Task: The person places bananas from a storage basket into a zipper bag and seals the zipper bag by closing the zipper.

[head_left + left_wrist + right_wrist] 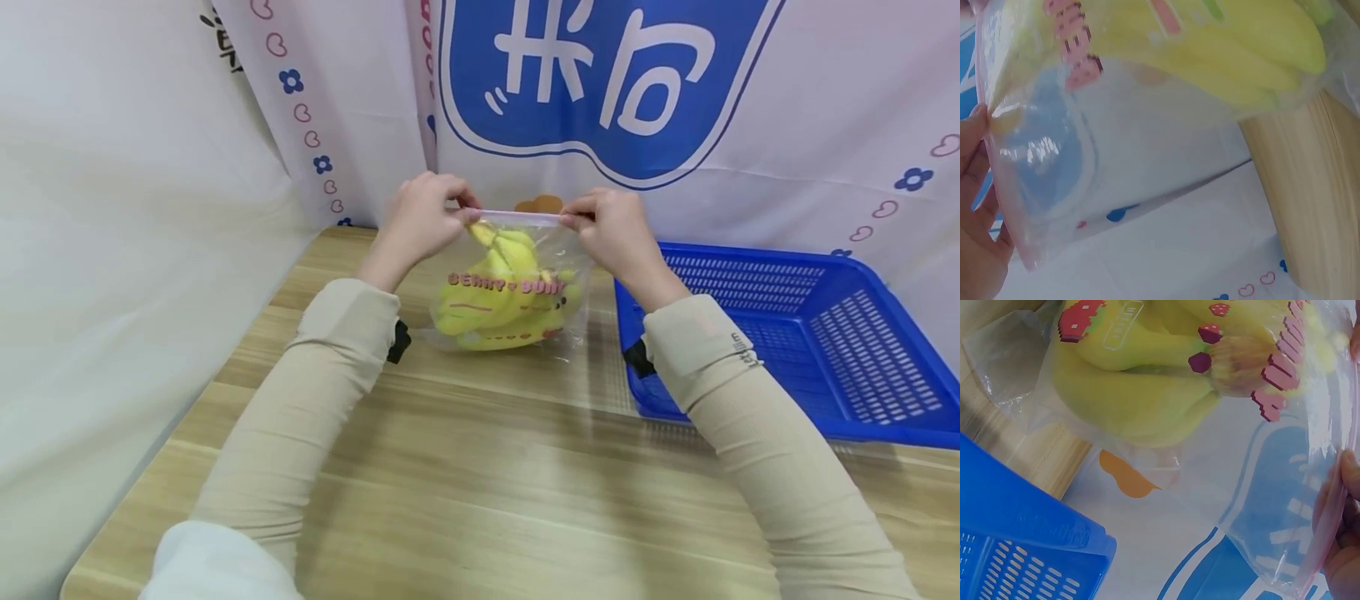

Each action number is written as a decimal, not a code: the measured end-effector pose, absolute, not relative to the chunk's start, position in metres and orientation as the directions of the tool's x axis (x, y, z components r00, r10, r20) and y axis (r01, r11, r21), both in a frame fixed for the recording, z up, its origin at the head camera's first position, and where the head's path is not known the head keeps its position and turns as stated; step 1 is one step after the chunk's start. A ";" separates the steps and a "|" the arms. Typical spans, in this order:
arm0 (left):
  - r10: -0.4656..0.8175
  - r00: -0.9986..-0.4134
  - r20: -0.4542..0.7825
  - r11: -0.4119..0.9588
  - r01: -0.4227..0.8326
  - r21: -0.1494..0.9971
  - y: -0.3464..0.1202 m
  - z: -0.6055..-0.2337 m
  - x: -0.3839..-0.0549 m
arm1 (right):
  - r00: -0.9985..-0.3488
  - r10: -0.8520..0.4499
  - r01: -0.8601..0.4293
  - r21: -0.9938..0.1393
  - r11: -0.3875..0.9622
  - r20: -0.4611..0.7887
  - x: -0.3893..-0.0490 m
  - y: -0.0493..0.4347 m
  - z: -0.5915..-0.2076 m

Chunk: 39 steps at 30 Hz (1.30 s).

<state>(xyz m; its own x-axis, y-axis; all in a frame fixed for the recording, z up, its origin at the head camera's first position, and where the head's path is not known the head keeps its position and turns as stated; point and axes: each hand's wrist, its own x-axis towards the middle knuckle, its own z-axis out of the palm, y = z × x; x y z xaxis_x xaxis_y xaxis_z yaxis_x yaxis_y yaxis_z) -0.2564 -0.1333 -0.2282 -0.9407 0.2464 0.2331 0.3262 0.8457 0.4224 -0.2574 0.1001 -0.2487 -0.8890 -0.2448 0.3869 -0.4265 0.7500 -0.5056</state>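
Observation:
A clear zip bag [573,250] with a pink top strip and printed lettering hangs upright between both hands over the table. Inside it are yellow bananas [487,304], also seen through the plastic in the left wrist view and the right wrist view. My left hand [427,218] pinches the strip near its left end between thumb and fingers. Toward the other end, my right hand [611,229] pinches the same strip. Whether the strip is sealed cannot be told.
A blue plastic basket [832,333] with slotted walls stands to the right, close to the right forearm. The wooden table [465,483] spreads below the arms. Behind it hangs a white printed cloth [360,100] with a large blue emblem.

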 end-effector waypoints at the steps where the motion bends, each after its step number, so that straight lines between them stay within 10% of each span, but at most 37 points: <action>1: 0.235 -0.945 0.230 0.844 0.315 0.434 -0.138 -0.228 -0.256 | -0.895 -0.237 -0.416 -0.516 0.748 0.378 -0.258 0.102 -0.249; 18: 0.118 -0.968 0.224 0.825 0.221 0.520 -0.176 -0.240 -0.255 | -0.911 -0.135 -0.345 -0.538 0.769 0.391 -0.259 0.107 -0.257; 29: -0.016 -0.983 0.183 0.699 0.120 0.705 -0.175 -0.258 -0.256 | -0.992 0.055 -0.049 -0.743 0.668 0.115 -0.249 0.110 -0.269; 39: 0.159 -0.978 -0.134 0.565 -0.021 0.825 -0.168 -0.290 -0.254 | -0.995 0.096 0.081 -0.836 0.543 -0.034 -0.248 0.106 -0.282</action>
